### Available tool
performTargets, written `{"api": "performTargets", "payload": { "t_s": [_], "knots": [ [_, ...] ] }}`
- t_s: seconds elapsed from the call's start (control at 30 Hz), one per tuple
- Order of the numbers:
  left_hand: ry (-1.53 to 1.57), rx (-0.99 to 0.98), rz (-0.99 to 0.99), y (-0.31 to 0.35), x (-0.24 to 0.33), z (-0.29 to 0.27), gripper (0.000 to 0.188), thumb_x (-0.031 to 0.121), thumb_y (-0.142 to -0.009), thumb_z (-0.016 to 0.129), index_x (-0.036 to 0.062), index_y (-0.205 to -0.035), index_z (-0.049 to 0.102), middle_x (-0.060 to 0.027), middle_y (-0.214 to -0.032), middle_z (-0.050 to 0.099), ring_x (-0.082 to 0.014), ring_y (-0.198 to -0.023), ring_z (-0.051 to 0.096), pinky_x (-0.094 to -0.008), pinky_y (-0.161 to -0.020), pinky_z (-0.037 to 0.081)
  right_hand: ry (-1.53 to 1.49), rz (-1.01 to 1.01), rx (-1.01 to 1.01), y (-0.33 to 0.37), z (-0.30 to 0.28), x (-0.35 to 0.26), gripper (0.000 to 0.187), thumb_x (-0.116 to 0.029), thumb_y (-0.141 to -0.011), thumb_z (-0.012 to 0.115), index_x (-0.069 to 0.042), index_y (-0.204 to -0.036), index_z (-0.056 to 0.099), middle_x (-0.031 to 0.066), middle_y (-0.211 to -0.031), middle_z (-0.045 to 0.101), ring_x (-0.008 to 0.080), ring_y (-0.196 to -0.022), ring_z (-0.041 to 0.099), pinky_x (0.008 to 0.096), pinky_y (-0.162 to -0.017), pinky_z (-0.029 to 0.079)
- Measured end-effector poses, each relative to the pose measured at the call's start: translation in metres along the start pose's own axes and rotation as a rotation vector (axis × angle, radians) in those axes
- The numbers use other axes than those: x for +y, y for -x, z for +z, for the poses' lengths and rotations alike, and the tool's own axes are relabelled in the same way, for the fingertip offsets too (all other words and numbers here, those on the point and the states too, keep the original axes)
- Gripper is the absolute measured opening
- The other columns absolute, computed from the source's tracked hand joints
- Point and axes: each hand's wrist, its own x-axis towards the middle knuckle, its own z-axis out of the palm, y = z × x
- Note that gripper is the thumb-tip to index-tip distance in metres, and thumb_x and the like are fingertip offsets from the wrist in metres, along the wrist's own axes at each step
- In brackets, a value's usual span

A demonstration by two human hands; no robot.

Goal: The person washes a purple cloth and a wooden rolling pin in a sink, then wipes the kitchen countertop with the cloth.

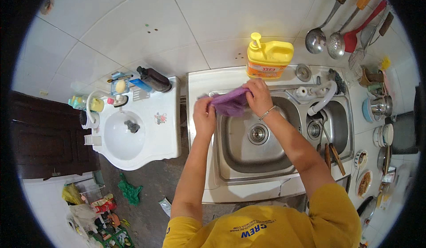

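Observation:
A purple cloth (230, 102) is stretched between my two hands over the far left rim of the steel sink (248, 157). My left hand (204, 117) grips its left end, fingers closed. The right hand (259, 98), with a bracelet at the wrist, pinches the cloth's other end. Part of the cloth hangs loose below my grip. Just behind my right hand stands a yellow pump jug (269, 58). The large basin under my hands shows its drain (258, 134).
A white faucet (323, 98) arches over the smaller basin, where several long-handled utensils (336, 159) lean. Ladles (315, 40) hang on the right wall. At left is a white washbasin (126, 137) with a dark bottle (155, 79). A green bag (129, 189) lies on the floor.

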Motion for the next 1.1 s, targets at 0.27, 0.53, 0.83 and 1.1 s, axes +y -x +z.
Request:
{"api": "performTargets", "payload": {
  "t_s": [0.27, 0.53, 0.83, 1.1],
  "knots": [
    [-0.632, -0.190, -0.004, -0.011, -0.026, 0.017, 0.038, 0.025, -0.084, 0.053, 0.0138, -0.121, 0.054, -0.0118, -0.134, 0.043, -0.0346, -0.126, 0.032, -0.0556, -0.100, 0.022, 0.215, 0.151, -0.286, 0.003, 0.062, 0.008, 0.057, -0.039, -0.080, 0.057, -0.013, -0.129, 0.045, 0.0171, -0.137, 0.035, 0.0353, -0.127, 0.028, 0.0518, -0.106, 0.015],
    [-0.532, -0.372, 0.158, -0.085, -0.108, 0.056, 0.043, 0.035, -0.090, 0.043, 0.0180, -0.130, 0.047, -0.0090, -0.140, 0.037, -0.0318, -0.132, 0.025, -0.0518, -0.107, 0.015, 0.341, 0.132, -0.519, -0.034, 0.117, 0.031, 0.060, -0.043, -0.087, 0.044, -0.014, -0.138, 0.033, 0.0150, -0.146, 0.022, 0.0343, -0.133, 0.019, 0.0469, -0.109, 0.011],
    [-0.556, -0.425, 0.092, -0.070, -0.126, 0.021, 0.048, 0.027, -0.088, 0.047, 0.0176, -0.134, 0.040, -0.0099, -0.144, 0.030, -0.0304, -0.135, 0.020, -0.0482, -0.108, 0.013, 0.398, 0.182, -0.641, -0.044, 0.151, 0.001, 0.063, -0.040, -0.088, 0.040, -0.009, -0.141, 0.024, 0.0137, -0.149, 0.015, 0.0319, -0.136, 0.013, 0.0457, -0.110, 0.007],
    [-0.625, -0.438, 0.021, 0.079, -0.103, -0.037, 0.061, 0.030, -0.087, 0.052, 0.0060, -0.138, 0.028, -0.0136, -0.144, 0.025, -0.0328, -0.136, 0.017, -0.0507, -0.108, 0.013, 0.337, 0.008, -0.825, 0.018, 0.141, -0.086, 0.058, -0.034, -0.088, 0.037, -0.008, -0.139, 0.029, 0.0098, -0.148, 0.019, 0.0282, -0.137, 0.014, 0.0478, -0.110, 0.006]
  ]
}}
